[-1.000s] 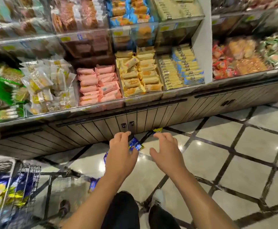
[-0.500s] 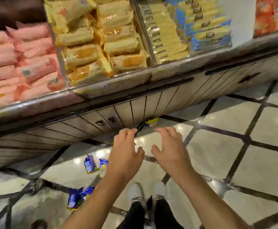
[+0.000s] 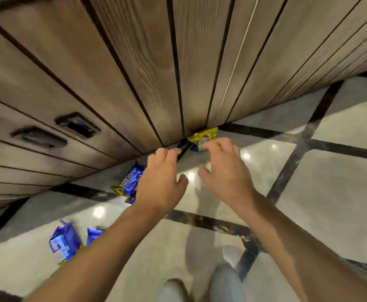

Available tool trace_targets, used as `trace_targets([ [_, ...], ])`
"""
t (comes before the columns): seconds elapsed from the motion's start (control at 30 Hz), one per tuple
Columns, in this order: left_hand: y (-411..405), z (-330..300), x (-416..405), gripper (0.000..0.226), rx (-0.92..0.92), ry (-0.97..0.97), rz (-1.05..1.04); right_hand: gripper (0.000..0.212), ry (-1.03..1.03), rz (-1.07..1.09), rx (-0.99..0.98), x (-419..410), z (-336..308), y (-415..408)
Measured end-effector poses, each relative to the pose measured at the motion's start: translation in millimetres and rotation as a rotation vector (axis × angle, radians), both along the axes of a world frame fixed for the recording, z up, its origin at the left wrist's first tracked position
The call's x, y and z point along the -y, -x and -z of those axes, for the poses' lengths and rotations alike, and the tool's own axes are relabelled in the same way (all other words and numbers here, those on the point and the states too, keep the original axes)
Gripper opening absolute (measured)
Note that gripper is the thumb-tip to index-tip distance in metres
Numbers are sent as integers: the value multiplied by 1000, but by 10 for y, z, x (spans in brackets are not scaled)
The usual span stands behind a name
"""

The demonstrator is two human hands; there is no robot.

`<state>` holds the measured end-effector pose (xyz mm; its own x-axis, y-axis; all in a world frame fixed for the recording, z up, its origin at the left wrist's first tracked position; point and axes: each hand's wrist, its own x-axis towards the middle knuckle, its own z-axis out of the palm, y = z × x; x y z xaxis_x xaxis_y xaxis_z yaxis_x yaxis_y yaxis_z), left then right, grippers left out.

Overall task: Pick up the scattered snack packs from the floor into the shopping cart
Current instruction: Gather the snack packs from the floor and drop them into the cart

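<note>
At the foot of a wooden cabinet base (image 3: 117,68), where its dark-grooved panels met a glossy tiled floor (image 3: 341,192), a small yellow snack pack (image 3: 202,136) lay wedged against the bottom edge of the wood. Both bare hands reached toward it from above. Neither held anything: the right hand (image 3: 224,171) hovered just short of the pack with fingers loosely curved and spread, its fingertips overlapping the pack's near edge in this view, though whether they touched it could not be told. The left hand (image 3: 160,177) was beside it, fingers bent and relaxed, also empty. Just left of the left wrist lay a blue snack pack (image 3: 130,179) with a yellow end, partly hidden behind the hand, and nearer the viewer two more blue packs (image 3: 66,241) sat close together on the floor. No shopping cart appeared in this view. The packs looked like thin, crinkly foil wrappers, probably very light, soft and a little slick, with contents that might crush under a hard squeeze. A gentle pinch across the flat middle, or on a sealed end, would likely lift one, and the yellow pack might first need drawing out from the cabinet.
</note>
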<state>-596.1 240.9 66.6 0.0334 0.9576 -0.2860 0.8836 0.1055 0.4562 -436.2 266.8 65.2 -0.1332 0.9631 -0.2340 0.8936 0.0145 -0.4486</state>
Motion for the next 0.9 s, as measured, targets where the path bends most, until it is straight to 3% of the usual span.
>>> trace_targets([
  [0.13,23,688,-324,63,-4,37,22,33,-74,42,36,-268,674,-21],
  [0.27,34,1160,-547,60,81,22,-21,45,-79,97,107,-481,1221,-3],
  [0.37,72,1244,-581,51,147,-94,-25,77,-127,81,40,-558,1490,68],
  [0.43,108,1212,-551,47,180,-99,-25,86,-167,84,3,-562,1611,106],
  [0.63,222,1084,-355,45,195,-115,1,91,-214,104,-17,-511,1937,176],
  [0.8,458,1244,-248,72,88,8,22,80,-303,151,-152,-641,2194,292],
  [0.9,590,1428,-159,72,11,97,44,75,-343,177,-107,-700,2300,327],
])
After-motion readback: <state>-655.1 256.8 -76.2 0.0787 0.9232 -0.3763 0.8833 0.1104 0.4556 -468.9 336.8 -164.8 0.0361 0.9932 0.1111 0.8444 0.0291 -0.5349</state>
